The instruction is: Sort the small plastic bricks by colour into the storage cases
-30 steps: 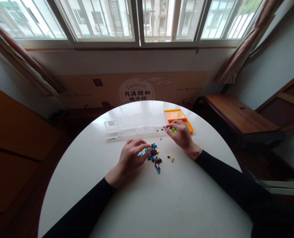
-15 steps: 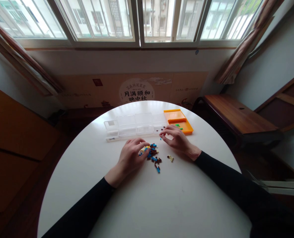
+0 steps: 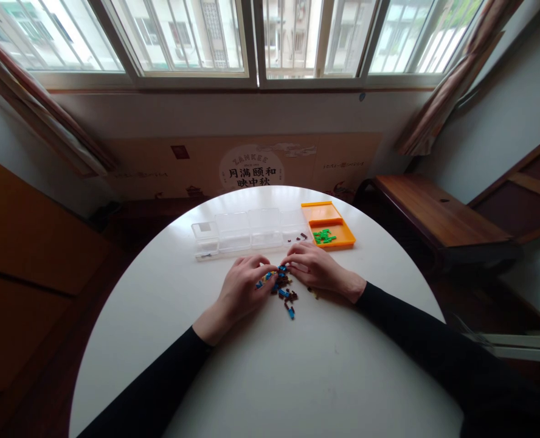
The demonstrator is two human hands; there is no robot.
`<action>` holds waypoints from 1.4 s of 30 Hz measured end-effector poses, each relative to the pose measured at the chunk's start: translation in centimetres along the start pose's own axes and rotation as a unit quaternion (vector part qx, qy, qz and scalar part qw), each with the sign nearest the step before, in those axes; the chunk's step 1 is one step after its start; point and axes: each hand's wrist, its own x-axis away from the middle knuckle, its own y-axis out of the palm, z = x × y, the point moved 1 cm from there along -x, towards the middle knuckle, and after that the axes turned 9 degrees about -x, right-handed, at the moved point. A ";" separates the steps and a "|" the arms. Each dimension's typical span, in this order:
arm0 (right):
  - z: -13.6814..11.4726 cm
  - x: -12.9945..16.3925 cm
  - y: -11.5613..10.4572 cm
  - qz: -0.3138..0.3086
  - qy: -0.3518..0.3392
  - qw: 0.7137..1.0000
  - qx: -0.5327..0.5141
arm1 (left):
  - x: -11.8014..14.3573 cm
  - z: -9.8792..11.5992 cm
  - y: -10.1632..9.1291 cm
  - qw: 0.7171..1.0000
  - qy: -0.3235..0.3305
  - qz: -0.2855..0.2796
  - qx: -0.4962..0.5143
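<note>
1. While our left hand (image 3: 245,285) curls over the left side of the loose pile of small blue, brown and yellowish plastic bricks (image 3: 283,281) on the round white counter (image 3: 270,371), our right hand (image 3: 319,269) reaches its far edge; we cannot tell whether either grip pinches a brick.
2. Because the bricks crowd together, our fingertips could drag neighbours out.
3. A low right palm might scatter the few cream-coloured bricks (image 3: 314,294) beneath.
4. Bumping the open orange plastic tray (image 3: 344,234) could jostle its bright green bricks (image 3: 325,236).
</note>
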 end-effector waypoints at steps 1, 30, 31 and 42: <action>0.0 0.0 0.0 0.001 0.002 1.000 -0.007 | 0.0 0.0 0.0 1.000 0.000 0.000 0.000; 0.2 0.0 0.4 0.011 0.016 1.000 0.004 | 0.0 0.0 0.0 1.000 0.006 0.005 0.006; 0.0 0.0 0.3 0.020 0.017 1.000 -0.001 | 0.0 0.0 0.0 1.000 0.007 0.006 0.005; -2.5 -0.5 0.3 0.029 0.039 0.995 -0.085 | 0.1 -0.3 -0.1 0.998 0.025 0.050 -0.005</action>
